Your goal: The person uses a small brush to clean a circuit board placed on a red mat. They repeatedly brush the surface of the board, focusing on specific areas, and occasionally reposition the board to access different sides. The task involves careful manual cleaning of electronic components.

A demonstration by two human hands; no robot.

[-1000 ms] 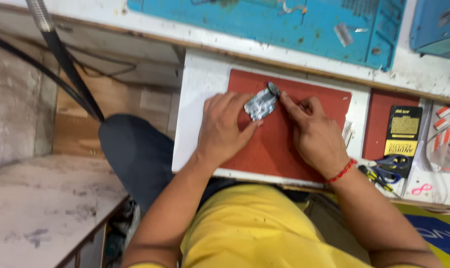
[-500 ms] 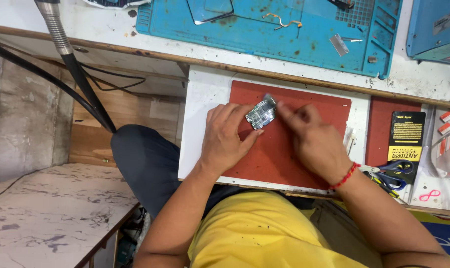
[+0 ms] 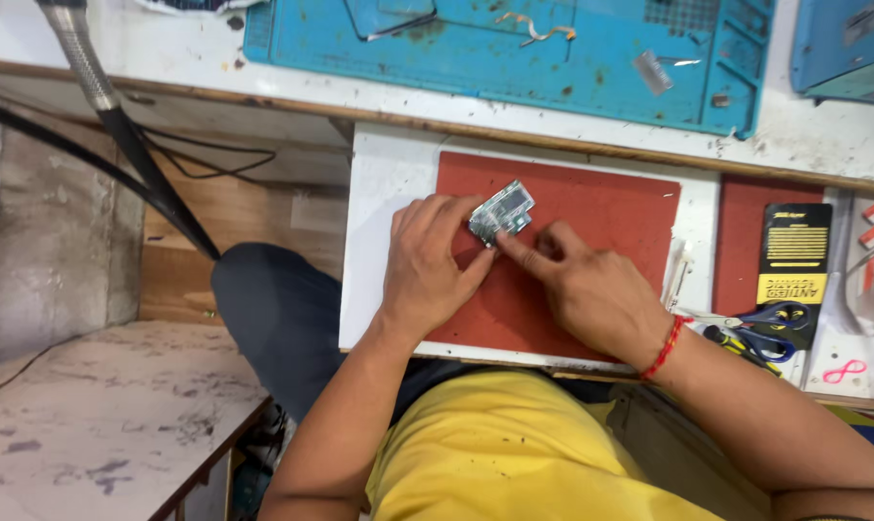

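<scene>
Two hands are at work over a red mat [image 3: 591, 241] that lies on a white board [image 3: 384, 222] at the near edge of the desk [image 3: 263, 87]. We note that the left hand [image 3: 427, 265] lies palm down on the mat, its fingers curled around the near side of a small metallic circuit board [image 3: 502, 212], gripping it at the edge. The right hand [image 3: 591, 289] is loosely closed, its forefinger pressed against the lower corner of the same circuit board; we cannot tell whether it pinches the part or only touches it. The circuit board sits tilted near the upper left of the red mat, between the two hands. A red thread band [image 3: 664, 347] circles the right wrist. To the right of the mat we record blue-handled scissors [image 3: 760, 318] and a black and yellow packet [image 3: 794, 251]. Behind it lies a blue work mat [image 3: 514, 58]. A flexible metal hose [image 3: 80, 58] rises at far left.
</scene>
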